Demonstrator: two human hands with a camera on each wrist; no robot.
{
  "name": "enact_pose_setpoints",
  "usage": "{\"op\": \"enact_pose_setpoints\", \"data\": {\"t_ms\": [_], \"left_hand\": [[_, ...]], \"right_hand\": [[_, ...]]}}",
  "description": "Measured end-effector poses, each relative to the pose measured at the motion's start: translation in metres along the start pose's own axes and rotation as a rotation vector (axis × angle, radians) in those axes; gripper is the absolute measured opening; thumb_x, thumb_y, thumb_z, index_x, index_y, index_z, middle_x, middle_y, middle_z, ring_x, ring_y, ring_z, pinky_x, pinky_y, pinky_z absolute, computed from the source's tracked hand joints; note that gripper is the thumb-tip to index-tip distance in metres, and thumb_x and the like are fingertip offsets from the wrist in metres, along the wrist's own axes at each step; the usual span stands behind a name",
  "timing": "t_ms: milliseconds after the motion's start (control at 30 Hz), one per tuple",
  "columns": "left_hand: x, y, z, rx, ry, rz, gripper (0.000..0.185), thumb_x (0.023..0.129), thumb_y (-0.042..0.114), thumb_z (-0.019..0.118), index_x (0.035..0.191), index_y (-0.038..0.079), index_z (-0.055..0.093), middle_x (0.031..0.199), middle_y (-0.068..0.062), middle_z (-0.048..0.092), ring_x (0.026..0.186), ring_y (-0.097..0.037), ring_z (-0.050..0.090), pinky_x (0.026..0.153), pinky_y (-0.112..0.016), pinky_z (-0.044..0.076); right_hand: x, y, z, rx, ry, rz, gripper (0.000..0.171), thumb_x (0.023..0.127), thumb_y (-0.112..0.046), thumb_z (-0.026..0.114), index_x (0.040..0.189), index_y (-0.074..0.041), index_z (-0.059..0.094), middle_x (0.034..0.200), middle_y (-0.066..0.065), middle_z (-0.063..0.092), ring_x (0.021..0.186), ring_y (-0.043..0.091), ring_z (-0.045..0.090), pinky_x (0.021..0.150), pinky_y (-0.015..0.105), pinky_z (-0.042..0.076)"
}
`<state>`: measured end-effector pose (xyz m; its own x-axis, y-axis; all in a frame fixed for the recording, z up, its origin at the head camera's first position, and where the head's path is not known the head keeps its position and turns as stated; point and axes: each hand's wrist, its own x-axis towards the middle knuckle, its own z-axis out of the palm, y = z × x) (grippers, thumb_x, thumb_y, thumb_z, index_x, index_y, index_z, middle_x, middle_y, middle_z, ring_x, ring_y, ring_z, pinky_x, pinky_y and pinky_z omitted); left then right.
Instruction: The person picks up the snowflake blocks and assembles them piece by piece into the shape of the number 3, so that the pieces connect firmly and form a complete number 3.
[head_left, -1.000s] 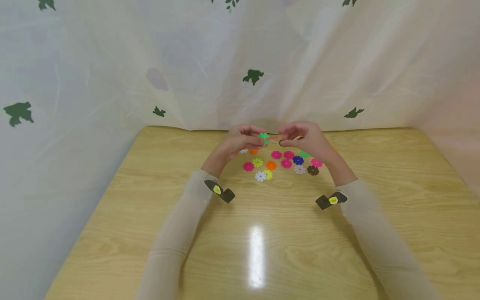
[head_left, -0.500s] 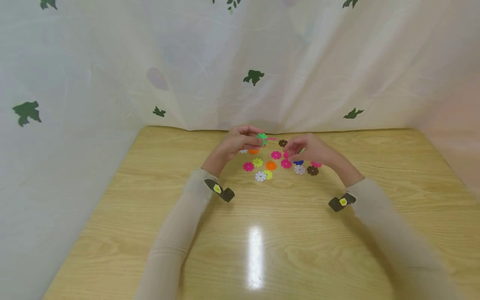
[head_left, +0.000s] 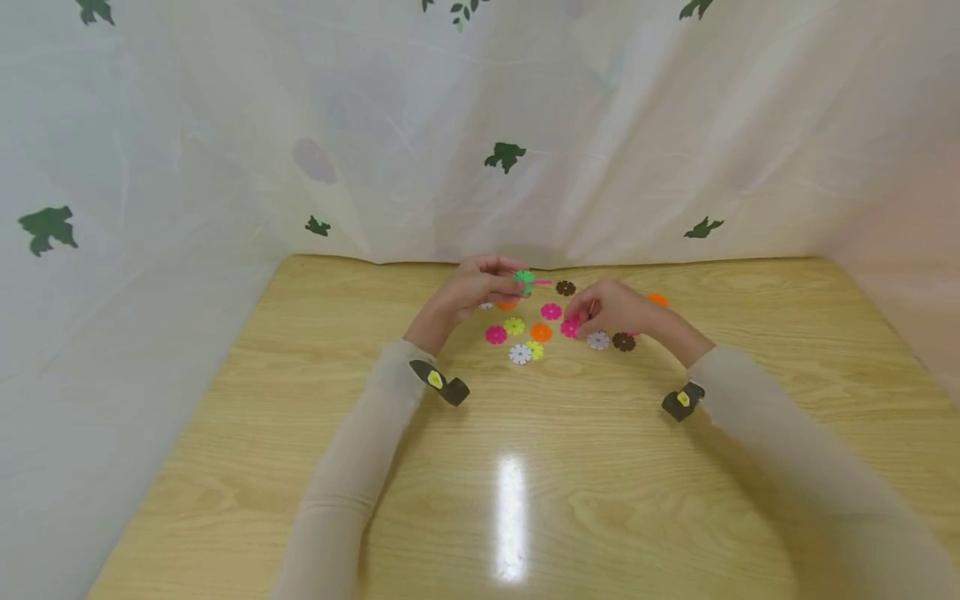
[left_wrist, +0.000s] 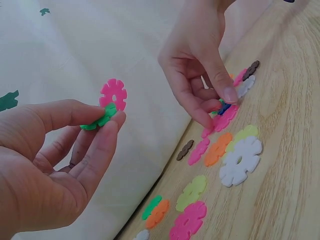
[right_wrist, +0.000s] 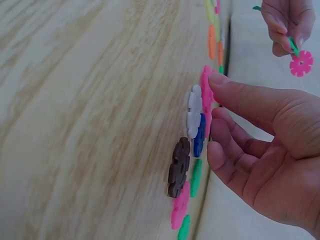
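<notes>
Holding our left hand (head_left: 468, 292) raised above the wooden table (head_left: 300, 400), we pinch a green flower disc (left_wrist: 100, 119) between thumb and fingertips, with a pink flower disc (left_wrist: 113, 93) slotted upright into it; in the right wrist view that same pair (right_wrist: 300, 60) hangs from our fingers at the top right. Our right hand (head_left: 611, 308) is down at the scattered discs, thumb and forefinger curled toward each other and closing on a pink disc on the table (left_wrist: 224, 119), the forefinger tip (left_wrist: 228, 93) touching it from above and the thumb at its lower edge. A blue disc (right_wrist: 199, 135) lies just beside that one, with a white disc (right_wrist: 194, 111) and a brown disc (right_wrist: 177, 167) close by, and a green disc (right_wrist: 196, 177) near the brown. Nearer our left hand lie an orange disc (head_left: 541, 332), a yellow-green disc (head_left: 514, 326), another pink disc (head_left: 496, 335) and another white disc (head_left: 520, 354). A second brown disc (head_left: 566, 288) lies apart toward the curtain (head_left: 225, 125) behind the table.
</notes>
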<state>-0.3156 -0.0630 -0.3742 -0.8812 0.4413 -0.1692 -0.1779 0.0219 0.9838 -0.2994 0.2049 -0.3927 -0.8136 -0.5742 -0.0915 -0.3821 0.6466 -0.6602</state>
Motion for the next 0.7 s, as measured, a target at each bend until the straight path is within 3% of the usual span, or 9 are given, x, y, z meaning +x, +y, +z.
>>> {"op": "enact_pose_setpoints", "data": {"t_ms": [67,167,267,333,467,567,700], "left_hand": [[0.0,0.0,0.0,-0.001,0.001,-0.002,0.04,0.094,-0.002,0.068,0.133,-0.005,0.06,0.094,-0.003,0.069,0.083,-0.016,0.072,0.106,-0.05,0.053],[-0.001,0.001,0.001,0.004,0.004,-0.003,0.041,0.094,-0.002,0.067,0.134,-0.006,0.059,0.091,-0.001,0.068,0.086,-0.02,0.072,0.09,-0.035,0.062],[-0.001,0.001,0.001,0.011,0.003,0.0,0.041,0.095,-0.003,0.066,0.135,-0.006,0.059,0.091,0.0,0.066,0.091,-0.025,0.071,0.077,-0.024,0.062],[-0.001,0.002,0.0,0.014,0.005,0.002,0.041,0.095,-0.002,0.066,0.135,-0.006,0.059,0.092,-0.001,0.067,0.092,-0.026,0.071,0.078,-0.024,0.062],[-0.001,0.001,0.0,0.021,0.003,0.0,0.041,0.095,-0.002,0.066,0.135,-0.005,0.058,0.096,-0.002,0.068,0.088,-0.019,0.071,0.094,-0.036,0.061],[-0.001,0.0,-0.001,0.021,0.008,-0.006,0.042,0.095,-0.001,0.067,0.135,-0.006,0.058,0.095,0.0,0.07,0.089,-0.018,0.072,0.103,-0.044,0.056],[-0.002,-0.001,-0.002,0.025,0.014,-0.004,0.04,0.095,0.0,0.068,0.134,-0.006,0.059,0.096,0.0,0.071,0.091,-0.018,0.072,0.095,-0.037,0.06]], "right_hand": [[0.001,0.001,0.001,0.0,-0.001,-0.006,0.022,0.083,-0.001,0.081,0.104,0.001,0.076,0.078,0.009,0.066,0.069,0.016,0.055,0.062,0.023,0.049],[0.001,0.001,0.003,-0.003,-0.008,0.0,0.021,0.083,-0.001,0.081,0.103,0.001,0.076,0.077,0.009,0.065,0.069,0.016,0.053,0.061,0.023,0.047],[0.002,0.0,0.004,-0.003,-0.005,0.006,0.02,0.082,0.0,0.082,0.1,0.0,0.074,0.078,0.009,0.063,0.071,0.017,0.053,0.062,0.023,0.047],[0.003,0.0,0.004,0.002,0.001,0.013,0.021,0.08,0.0,0.083,0.098,-0.001,0.073,0.081,0.009,0.063,0.073,0.018,0.053,0.064,0.023,0.047],[0.002,-0.002,0.004,0.052,0.003,0.025,0.018,0.082,0.001,0.082,0.095,-0.003,0.069,0.087,0.01,0.066,0.08,0.021,0.058,0.071,0.025,0.052],[0.001,-0.004,0.003,0.159,0.002,0.018,0.015,0.086,0.0,0.078,0.097,0.0,0.068,0.092,0.012,0.069,0.084,0.02,0.062,0.076,0.025,0.055],[0.0,-0.01,-0.004,0.323,0.049,0.018,0.022,0.093,-0.004,0.073,0.111,0.005,0.067,0.1,0.01,0.071,0.088,0.02,0.066,0.079,0.027,0.058]]}}
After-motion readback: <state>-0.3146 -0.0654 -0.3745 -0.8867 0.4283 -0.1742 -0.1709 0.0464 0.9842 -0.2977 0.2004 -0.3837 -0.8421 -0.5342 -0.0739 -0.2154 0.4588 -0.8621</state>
